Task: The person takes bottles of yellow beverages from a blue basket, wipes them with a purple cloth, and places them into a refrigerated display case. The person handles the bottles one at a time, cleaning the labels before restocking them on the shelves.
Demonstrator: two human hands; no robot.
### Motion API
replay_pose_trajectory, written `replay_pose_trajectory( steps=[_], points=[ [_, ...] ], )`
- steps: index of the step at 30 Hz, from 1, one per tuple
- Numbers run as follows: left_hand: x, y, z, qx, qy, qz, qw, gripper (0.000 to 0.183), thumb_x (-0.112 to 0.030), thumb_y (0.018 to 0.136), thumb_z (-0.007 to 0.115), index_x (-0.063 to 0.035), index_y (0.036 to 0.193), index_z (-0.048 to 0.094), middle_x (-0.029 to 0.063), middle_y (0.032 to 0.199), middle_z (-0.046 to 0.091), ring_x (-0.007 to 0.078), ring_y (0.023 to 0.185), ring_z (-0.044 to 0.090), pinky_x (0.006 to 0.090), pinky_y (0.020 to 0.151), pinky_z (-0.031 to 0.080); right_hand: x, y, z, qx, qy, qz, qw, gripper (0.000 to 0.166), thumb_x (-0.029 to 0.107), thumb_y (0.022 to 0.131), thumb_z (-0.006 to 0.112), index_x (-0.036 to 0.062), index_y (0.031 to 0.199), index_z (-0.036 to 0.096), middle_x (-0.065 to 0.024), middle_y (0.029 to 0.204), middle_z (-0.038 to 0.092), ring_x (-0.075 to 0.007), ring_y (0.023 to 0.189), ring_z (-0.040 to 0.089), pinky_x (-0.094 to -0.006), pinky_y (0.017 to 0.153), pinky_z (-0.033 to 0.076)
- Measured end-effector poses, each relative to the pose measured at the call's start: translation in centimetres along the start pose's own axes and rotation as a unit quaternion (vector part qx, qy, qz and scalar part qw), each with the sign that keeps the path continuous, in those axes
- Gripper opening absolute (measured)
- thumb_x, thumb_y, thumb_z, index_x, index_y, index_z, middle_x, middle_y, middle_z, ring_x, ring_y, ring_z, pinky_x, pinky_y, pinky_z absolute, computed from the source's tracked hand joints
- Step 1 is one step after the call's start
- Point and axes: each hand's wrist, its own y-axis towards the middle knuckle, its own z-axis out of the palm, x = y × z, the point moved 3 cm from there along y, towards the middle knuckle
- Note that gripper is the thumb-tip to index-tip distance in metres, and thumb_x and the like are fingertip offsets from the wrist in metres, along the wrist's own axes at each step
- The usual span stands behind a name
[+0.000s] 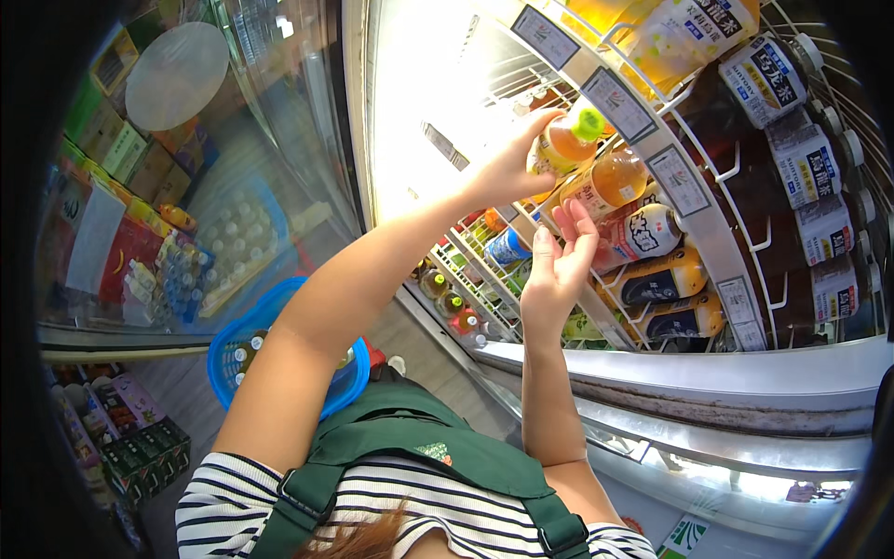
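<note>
My left hand (513, 157) reaches into a lit drinks cooler and grips a bottle with a bright green cap (561, 145), its thumb and fingers around the body. The drink inside is amber, under a yellowish label. Just below lies another amber drink bottle (609, 183) on the wire shelf. My right hand (562, 262) is raised palm-up in front of that bottle, fingers apart and holding nothing; whether its fingertips touch the bottle I cannot tell. A pink-and-white bottle (639, 236) and yellow bottles with dark labels (667, 279) lie beside it.
Dark Suntory tea bottles (765, 84) stand behind a wire rail at right. Shelf-edge tags (618, 103) line the rack. A blue plastic basket (220, 367) with several bottles sits by my left arm. The glass door (279, 140) stands at left, boxed goods (147, 454) below.
</note>
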Motion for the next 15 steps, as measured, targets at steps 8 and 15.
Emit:
replay_pose_trajectory(
  steps=[8, 15],
  points=[
    [2.5, 2.0, -0.1, 0.009, 0.094, -0.047, 0.994, 0.079, -0.023, 0.081, 0.071, -0.0113, 0.147, 0.03, 0.0158, 0.136, 0.045, 0.0248, 0.129, 0.041, 0.0366, 0.107, 0.033, 0.0, -2.1, 1.0, 0.032, 0.008, 0.016, 0.999, 0.045, 0.005, 0.09, 0.055, -0.0039, 0.131, 0.038, -0.0172, 0.132, 0.043, -0.024, 0.12, 0.046, -0.0375, 0.1, 0.04],
    [-1.1, -9.6, -6.0, 0.038, -0.019, -0.144, 0.989, 0.043, -0.025, 0.094, 0.059, -0.0078, 0.132, 0.052, 0.0102, 0.118, 0.063, 0.018, 0.113, 0.057, 0.0357, 0.103, 0.042, 0.9, -5.2, 3.7, 0.09, 0.062, 0.096, 0.989, 0.036, 0.002, 0.092, 0.052, -0.0023, 0.127, 0.044, -0.0133, 0.118, 0.054, -0.017, 0.107, 0.054, -0.0307, 0.094, 0.044]
  ],
)
